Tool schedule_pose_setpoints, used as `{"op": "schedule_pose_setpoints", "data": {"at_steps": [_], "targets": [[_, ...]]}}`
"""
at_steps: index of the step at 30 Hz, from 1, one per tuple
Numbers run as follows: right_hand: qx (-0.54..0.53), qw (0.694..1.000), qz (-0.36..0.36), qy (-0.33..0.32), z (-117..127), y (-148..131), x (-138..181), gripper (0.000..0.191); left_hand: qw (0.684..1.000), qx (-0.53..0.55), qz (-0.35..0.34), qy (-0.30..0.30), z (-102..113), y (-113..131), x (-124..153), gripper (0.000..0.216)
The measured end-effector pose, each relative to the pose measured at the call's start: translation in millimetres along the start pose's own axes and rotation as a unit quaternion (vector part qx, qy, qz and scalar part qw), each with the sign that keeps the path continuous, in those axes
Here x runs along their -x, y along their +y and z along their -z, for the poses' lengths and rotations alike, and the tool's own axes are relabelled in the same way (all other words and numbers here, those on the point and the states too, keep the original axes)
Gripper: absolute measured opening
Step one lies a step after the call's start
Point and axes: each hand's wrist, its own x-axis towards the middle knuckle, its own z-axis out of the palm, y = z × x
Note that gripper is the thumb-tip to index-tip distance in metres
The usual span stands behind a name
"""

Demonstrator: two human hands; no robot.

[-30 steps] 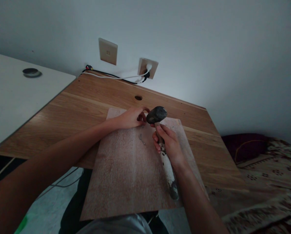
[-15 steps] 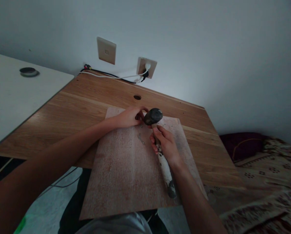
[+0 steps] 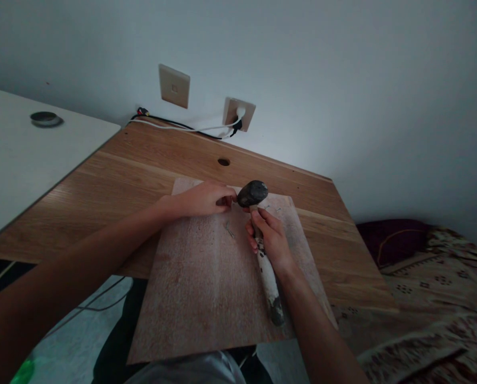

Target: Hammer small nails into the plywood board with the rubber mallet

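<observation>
A thin brown board (image 3: 206,288) lies on the wooden desk (image 3: 142,170) and juts over its near edge toward me. My right hand (image 3: 271,240) is closed around the pale handle of a hammer (image 3: 253,193), just under its dark head. My left hand (image 3: 206,198) rests on the board's far part with fingertips pinched together right beside the hammer head, on something too small to make out. A bent nail (image 3: 230,230) lies loose on the board between my hands.
A white table (image 3: 26,160) adjoins the desk on the left, with a dark round cap (image 3: 45,118). A wall switch (image 3: 175,85) and a socket (image 3: 238,112) with plugged cables sit behind the desk. A patterned fabric (image 3: 430,298) lies to the right.
The hammer head came down from its raised position to sit close beside my left fingertips. My left hand closed its pinch and shifted slightly toward me.
</observation>
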Motion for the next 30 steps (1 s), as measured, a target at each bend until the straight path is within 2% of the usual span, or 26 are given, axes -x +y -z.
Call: {"op": "schedule_pose_setpoints", "data": {"at_steps": [8, 14, 23, 27, 30], "targets": [[0.003, 1.000, 0.001, -0.008, 0.2, -0.9, 1.7, 0.053, 0.997, -0.026, -0.001, 0.078, 10.1, -28.7, 2.5, 0.023], [-0.008, 1.000, 0.001, -0.008, 0.1, 0.5, 2.3, 0.051, 0.999, 0.006, -0.014, 0.043, 1.7, -25.7, 2.5, 0.019], [-0.015, 1.000, 0.001, -0.011, -2.1, 0.2, 1.9, 0.050, 0.999, -0.024, -0.009, 0.039, 3.8, -15.0, 4.7, 0.020], [-0.032, 0.999, -0.009, -0.020, -4.8, 0.1, 2.2, 0.045, 0.999, 0.004, -0.015, 0.033, 3.3, -15.2, 4.7, 0.021], [-0.055, 0.998, -0.013, -0.027, -7.9, -0.9, 2.3, 0.042, 0.998, 0.036, 0.013, 0.047, 1.5, -17.5, 4.4, 0.018]]}}
